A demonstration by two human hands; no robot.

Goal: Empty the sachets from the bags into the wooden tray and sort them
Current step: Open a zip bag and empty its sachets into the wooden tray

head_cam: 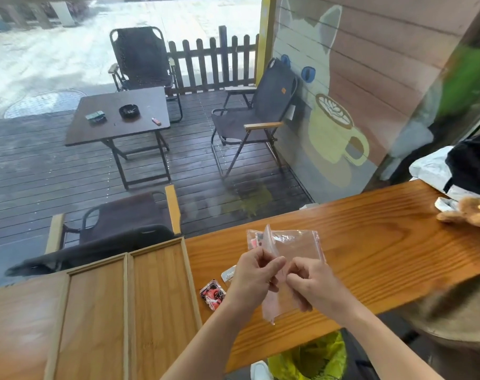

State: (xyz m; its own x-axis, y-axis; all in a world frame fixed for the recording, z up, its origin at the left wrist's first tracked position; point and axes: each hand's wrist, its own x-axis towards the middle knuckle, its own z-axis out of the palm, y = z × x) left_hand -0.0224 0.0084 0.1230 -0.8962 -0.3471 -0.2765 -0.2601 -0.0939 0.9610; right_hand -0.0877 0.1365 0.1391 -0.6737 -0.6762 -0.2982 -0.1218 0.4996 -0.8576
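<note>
Our left hand [256,272] and right hand [306,283] pinch a clear bag [281,297] just right of the wooden tray [162,286], whose compartments look bare; a red sachet [212,294] lies beside it, so sorting is barely started.

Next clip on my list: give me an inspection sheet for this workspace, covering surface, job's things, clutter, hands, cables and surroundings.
Surface: wooden counter, bare grain over most of it.
Job's things: wooden tray at left, its visible compartments hold nothing; clear zip bag lying on the counter; second bag held up in both hands; red sachet and a pale sachet loose on the counter beside the tray.
Clutter: plush toy, white bag and black cloth at far right.
Hands: left hand and right hand both pinch the held bag with their fingers.
Cables: nothing seen.
Surroundings: window onto a wet deck with folding chairs and a small table; cat mural.
</note>
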